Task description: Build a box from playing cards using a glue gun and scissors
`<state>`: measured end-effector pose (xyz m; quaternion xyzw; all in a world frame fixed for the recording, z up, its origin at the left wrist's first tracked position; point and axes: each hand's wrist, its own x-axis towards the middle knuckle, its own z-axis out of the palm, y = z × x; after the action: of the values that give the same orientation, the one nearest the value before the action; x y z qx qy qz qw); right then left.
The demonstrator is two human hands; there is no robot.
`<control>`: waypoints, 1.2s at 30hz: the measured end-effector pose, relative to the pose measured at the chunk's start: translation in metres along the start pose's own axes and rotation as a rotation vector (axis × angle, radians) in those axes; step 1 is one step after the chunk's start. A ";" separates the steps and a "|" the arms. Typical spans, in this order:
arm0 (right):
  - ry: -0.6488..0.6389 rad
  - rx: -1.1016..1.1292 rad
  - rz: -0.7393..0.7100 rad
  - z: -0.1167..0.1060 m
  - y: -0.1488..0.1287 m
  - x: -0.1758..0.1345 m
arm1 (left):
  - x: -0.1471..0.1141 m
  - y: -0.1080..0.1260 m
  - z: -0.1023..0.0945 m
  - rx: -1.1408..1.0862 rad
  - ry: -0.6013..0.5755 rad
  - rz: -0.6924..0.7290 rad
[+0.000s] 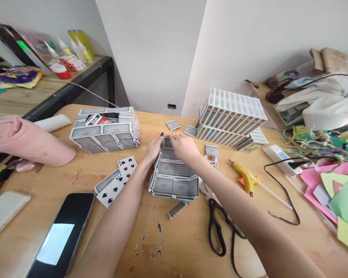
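Note:
An open box made of grey-backed playing cards sits on the table in front of me, its hollow inside facing up. At its far left corner, my left hand is closed on the wall from outside. My right hand reaches over the far end, its fingers bent and pinching the rim there; the fingertips are partly hidden. Under my right forearm lie black-handled scissors, their blades mostly covered. A small cut piece of card rests just below the box's near edge.
A finished-looking card box stands back left; loose spade cards and a phone lie left. Stacked card packs stand back right, near a yellow glue gun, a power strip and a cord. A pink tumbler lies far left.

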<state>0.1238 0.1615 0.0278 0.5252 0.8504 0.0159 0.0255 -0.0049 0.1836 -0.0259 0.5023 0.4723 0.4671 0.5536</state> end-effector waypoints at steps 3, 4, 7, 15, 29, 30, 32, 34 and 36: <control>-0.033 -0.043 -0.028 -0.004 -0.002 0.000 | 0.000 0.002 -0.001 0.027 -0.006 0.005; -0.038 -0.054 -0.038 -0.006 -0.003 0.000 | 0.000 0.002 -0.001 0.036 -0.009 0.004; -0.038 -0.074 -0.039 -0.007 -0.006 0.001 | 0.001 0.001 -0.002 0.052 -0.024 0.005; 0.095 0.379 0.042 0.008 0.018 -0.007 | -0.003 0.003 -0.003 0.080 0.022 0.023; 0.206 0.555 0.002 0.016 0.014 -0.015 | -0.005 0.005 -0.003 0.065 -0.067 0.117; 0.198 0.585 0.004 0.015 0.016 -0.014 | -0.004 0.005 -0.002 0.041 -0.066 0.110; 0.208 0.690 0.049 0.013 0.020 -0.014 | -0.003 0.003 -0.003 0.025 -0.062 0.092; 0.276 0.852 0.127 0.010 0.025 -0.017 | -0.003 0.001 -0.004 0.029 -0.058 0.067; 0.381 1.031 0.209 0.005 0.030 -0.026 | -0.002 0.000 -0.006 0.049 -0.054 0.042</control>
<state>0.1628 0.1519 0.0251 0.5392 0.6810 -0.3050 -0.3905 -0.0111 0.1820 -0.0263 0.5378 0.4580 0.4532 0.5438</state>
